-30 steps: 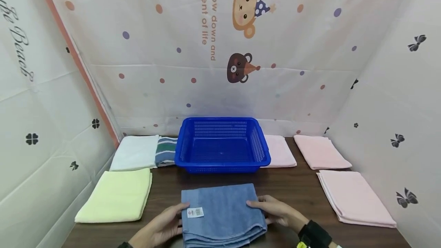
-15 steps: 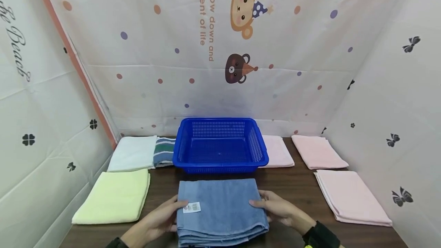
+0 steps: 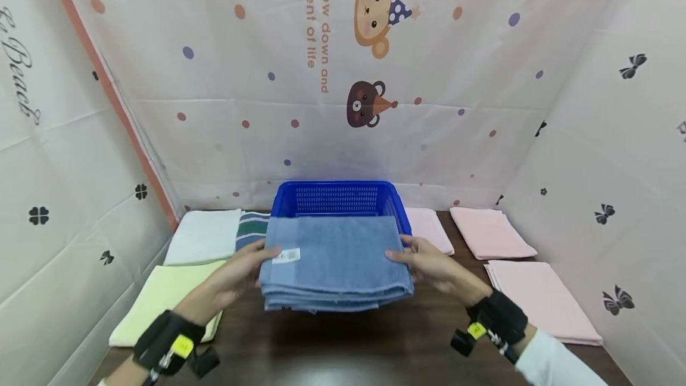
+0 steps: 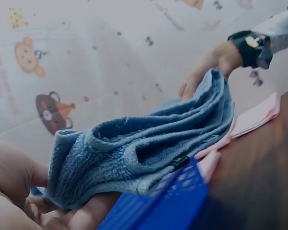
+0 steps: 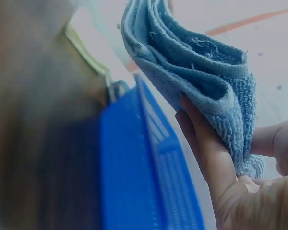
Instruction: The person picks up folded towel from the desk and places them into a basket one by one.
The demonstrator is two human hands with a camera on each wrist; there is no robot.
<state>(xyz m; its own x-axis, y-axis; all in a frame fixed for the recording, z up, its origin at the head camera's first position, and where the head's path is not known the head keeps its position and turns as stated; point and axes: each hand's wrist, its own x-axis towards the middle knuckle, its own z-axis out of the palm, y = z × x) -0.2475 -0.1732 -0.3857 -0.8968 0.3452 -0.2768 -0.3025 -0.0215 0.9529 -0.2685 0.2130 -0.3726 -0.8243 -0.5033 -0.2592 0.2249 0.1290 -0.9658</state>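
A folded blue towel with a white label near its left edge hangs level in the air, held by both hands. My left hand pinches its left side, thumb on top and fingers beneath. On the opposite side my right hand grips it the same way. Both wrist views show the towel's several layers, with the left wrist view giving a dark tag on one edge. Behind and below it stands the blue plastic basket, its front part covered by the towel in the head view.
Left of the basket lie a white towel, a striped towel and a yellow towel. To the right are pink towels, one partly behind the basket. A printed curtain encloses the brown table.
Both hands have raised the blue towel off the table and carried it forward, so it now overlaps the basket's front in the head view. The basket and other towels stay put.
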